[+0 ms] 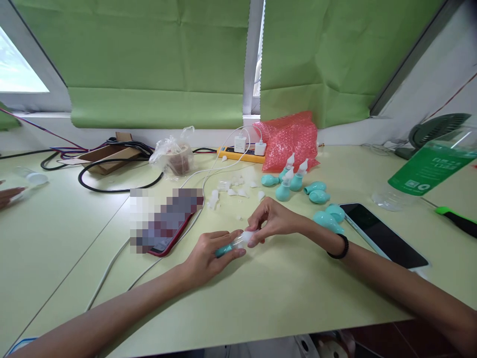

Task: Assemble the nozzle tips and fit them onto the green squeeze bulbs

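Note:
My left hand (pixel 214 256) is closed around the teal bulb end of a nasal aspirator (pixel 238 241), which lies tilted just above the table. The thumb and fingers of my right hand (pixel 271 221) pinch its whitish, clear tip end; the fingers partly cover that end. Beyond my hands, small clear and white plastic pieces (pixel 238 192) lie scattered. Three teal aspirators with clear tips (pixel 297 178) stand upright behind my right hand. Several loose teal bulbs (pixel 328 222) lie beside them and near my right forearm.
A phone in a red case (pixel 179 233) lies left with white cables; another phone (pixel 383 236) lies right. Behind are a bagged cup (pixel 179 161), an orange power strip (pixel 238 155) and red bubble wrap (pixel 288 144). A green-labelled bottle (pixel 432 166) stands right. Another person's hand (pixel 10 195) shows at left.

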`<state>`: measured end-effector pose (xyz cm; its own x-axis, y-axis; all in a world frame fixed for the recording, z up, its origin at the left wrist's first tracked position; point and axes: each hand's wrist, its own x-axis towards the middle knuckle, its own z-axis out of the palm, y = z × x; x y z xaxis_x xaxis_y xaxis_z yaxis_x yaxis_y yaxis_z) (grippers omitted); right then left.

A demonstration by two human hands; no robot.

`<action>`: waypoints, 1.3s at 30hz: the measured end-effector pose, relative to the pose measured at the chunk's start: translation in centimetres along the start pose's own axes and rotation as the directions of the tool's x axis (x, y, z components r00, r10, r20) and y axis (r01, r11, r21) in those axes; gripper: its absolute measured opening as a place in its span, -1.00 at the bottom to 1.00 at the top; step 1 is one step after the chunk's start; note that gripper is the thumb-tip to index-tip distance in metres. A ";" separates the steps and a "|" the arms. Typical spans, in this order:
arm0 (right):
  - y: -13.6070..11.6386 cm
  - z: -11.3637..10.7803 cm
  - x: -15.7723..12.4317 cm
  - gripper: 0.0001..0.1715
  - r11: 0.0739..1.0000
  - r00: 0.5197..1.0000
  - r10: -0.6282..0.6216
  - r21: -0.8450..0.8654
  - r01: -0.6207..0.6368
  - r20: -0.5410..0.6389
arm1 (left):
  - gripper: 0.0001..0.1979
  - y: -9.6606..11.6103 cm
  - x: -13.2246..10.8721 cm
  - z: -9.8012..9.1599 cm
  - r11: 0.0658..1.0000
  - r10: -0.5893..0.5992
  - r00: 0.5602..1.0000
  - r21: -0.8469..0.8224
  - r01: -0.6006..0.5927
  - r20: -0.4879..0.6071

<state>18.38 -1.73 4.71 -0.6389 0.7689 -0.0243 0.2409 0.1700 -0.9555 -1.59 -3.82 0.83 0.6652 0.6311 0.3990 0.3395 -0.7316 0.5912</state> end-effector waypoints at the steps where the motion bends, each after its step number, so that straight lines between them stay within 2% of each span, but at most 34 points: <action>1: 0.1 0.0 0.0 -0.74 1.000 1.000 0.014 0.016 -0.014 -0.004 | -0.65 0.0 0.0 0.0 1.000 0.008 1.000 0.006 -0.008 -0.007; 5: 0.5 0.0 0.2 -0.70 0.997 0.999 0.052 0.054 -0.052 0.005 | -0.65 -0.1 0.0 0.0 0.999 0.034 0.999 0.039 -0.034 -0.004; 9: 0.8 0.2 0.4 -0.69 0.993 0.997 0.044 0.115 -0.036 -0.063 | -0.65 -0.2 0.0 0.0 0.999 -0.029 0.999 -0.013 0.029 -0.027; 12: 0.9 0.5 0.5 -0.69 0.994 0.992 -0.009 0.109 0.023 -0.128 | -0.66 0.0 0.2 -0.1 0.995 -0.077 0.996 -0.067 0.074 -0.038; 16: 0.4 1.1 0.5 -0.72 0.991 0.958 -0.132 -0.016 0.132 -0.253 | -0.68 0.5 0.5 -0.3 0.985 -0.150 0.986 -0.093 0.143 -0.073; 20: -0.6 1.4 0.5 -0.79 0.984 0.935 -0.181 -0.056 0.172 -0.304 | -0.72 0.7 0.6 -0.3 0.974 -0.177 0.983 -0.149 0.168 -0.051; 23: -1.5 0.9 0.5 -0.81 0.977 0.868 -0.213 -0.095 0.190 -0.448 | -0.67 0.6 0.4 -0.1 0.972 -0.175 0.979 -0.174 0.156 -0.103; 27: -2.1 -1.2 0.4 -0.82 0.959 0.672 -0.281 -0.190 0.208 -0.685 | -0.64 0.2 0.4 0.1 0.978 -0.156 0.971 -0.166 0.126 -0.181; 29: -2.0 -2.4 0.4 -0.82 0.945 0.586 -0.328 -0.273 0.182 -0.741 | -0.67 0.1 0.4 0.1 0.985 -0.144 0.973 -0.120 0.123 -0.181; 32: -1.2 -3.8 0.5 -0.80 0.894 0.506 -0.415 -0.441 0.074 -0.757 | -0.69 0.1 0.4 0.1 0.996 -0.084 0.991 -0.011 0.083 -0.102; 34: -0.7 -4.4 0.5 -0.78 0.822 0.481 -0.488 -0.569 -0.028 -0.728 | -0.69 0.2 0.4 0.1 0.998 -0.018 1.000 0.053 0.019 -0.018; 35: -0.4 -4.6 0.6 -0.77 0.778 0.486 -0.518 -0.623 -0.074 -0.704 | -0.69 0.3 0.4 0.1 0.997 0.014 1.000 0.073 -0.016 0.025; 39: 0.2 -4.9 0.6 -0.72 0.655 0.543 -0.566 -0.738 -0.161 -0.620 | -0.70 0.3 0.3 0.2 0.989 0.083 0.990 0.109 -0.095 0.113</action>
<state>21.63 1.81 5.98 -0.0300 0.7038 0.7097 0.8003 0.4423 -0.4048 -1.14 -3.95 0.96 0.7617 0.5353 0.3650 0.3453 -0.8120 0.4705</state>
